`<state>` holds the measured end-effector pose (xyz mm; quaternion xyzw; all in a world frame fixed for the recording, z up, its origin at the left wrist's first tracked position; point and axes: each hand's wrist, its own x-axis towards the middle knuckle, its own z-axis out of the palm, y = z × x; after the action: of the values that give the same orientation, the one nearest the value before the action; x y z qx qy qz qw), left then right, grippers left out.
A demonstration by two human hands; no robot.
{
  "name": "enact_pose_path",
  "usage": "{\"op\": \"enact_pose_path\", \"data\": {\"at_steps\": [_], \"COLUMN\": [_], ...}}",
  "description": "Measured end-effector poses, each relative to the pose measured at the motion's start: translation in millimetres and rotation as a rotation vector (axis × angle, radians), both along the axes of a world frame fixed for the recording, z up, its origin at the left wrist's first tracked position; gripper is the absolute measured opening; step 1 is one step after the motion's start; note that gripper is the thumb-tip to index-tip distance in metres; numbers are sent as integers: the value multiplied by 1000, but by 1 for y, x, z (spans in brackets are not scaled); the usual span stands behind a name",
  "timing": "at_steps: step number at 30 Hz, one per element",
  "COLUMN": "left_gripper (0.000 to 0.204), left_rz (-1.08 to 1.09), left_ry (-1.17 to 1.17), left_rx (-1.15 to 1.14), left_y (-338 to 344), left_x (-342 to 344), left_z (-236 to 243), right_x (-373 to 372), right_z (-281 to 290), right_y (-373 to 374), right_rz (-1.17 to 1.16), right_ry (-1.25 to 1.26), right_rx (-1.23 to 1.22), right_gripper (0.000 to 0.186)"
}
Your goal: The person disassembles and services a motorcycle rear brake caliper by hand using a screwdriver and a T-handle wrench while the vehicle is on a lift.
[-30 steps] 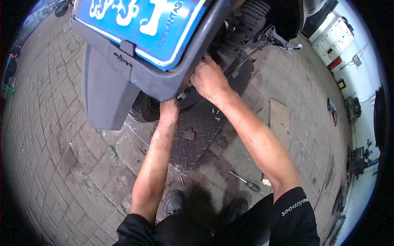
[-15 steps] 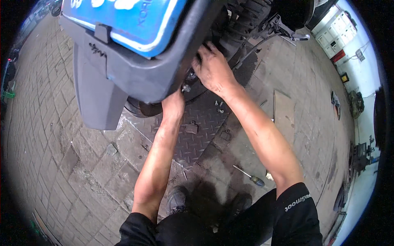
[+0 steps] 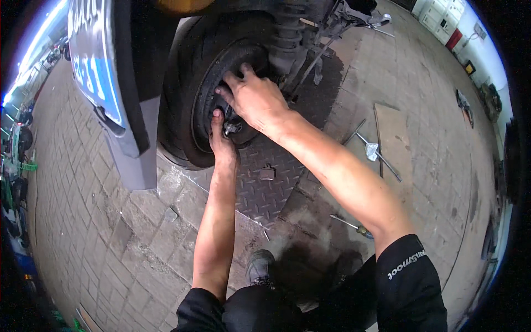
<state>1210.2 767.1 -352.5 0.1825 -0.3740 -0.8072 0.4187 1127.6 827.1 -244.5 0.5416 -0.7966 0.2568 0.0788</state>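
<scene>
The black rear wheel [image 3: 185,88] of a two-wheeler stands before me, with its tyre and dark rim showing. My left hand [image 3: 222,145] is low at the wheel, thumb pointing up and the other fingers mostly hidden. It closes around what looks like a brake caliper [image 3: 233,127], dark with a shiny metal part. Above it, my right hand [image 3: 253,100] reaches over the same spot, palm down, thumb and fingers apart by the rim. Whether its fingertips touch the rim cannot be made out.
A brake pad [image 3: 267,174] lies on the dark tread plate [image 3: 260,196]. To the right are a screwdriver [image 3: 351,226], a long-handled tool [image 3: 381,157] and a flat board [image 3: 394,138]. The grey rear fender [image 3: 133,160] with its blue plate [image 3: 97,83] hangs at left; a shock spring [image 3: 290,33] rises behind.
My view has shifted, so the wheel and both hands now show from beside the fender. My right hand's fingers have spread over the rim; my left thumb has come into sight.
</scene>
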Motion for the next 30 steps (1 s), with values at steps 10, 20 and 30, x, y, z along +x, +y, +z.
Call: {"op": "enact_pose_path", "data": {"at_steps": [10, 20, 30], "left_gripper": [68, 75, 79], "left_rz": [-33, -324, -101], "left_ry": [-129, -446, -608], "left_rx": [-139, 18, -101], "left_y": [4, 31, 27], "left_x": [0, 11, -1], "left_z": [6, 72, 69], "right_x": [-24, -146, -176], "right_z": [-13, -103, -176], "right_y": [15, 188, 213], "right_rz": [155, -145, -352], "right_ry": [-224, -263, -533], "right_rx": [-85, -277, -361], "right_gripper": [42, 31, 19]}}
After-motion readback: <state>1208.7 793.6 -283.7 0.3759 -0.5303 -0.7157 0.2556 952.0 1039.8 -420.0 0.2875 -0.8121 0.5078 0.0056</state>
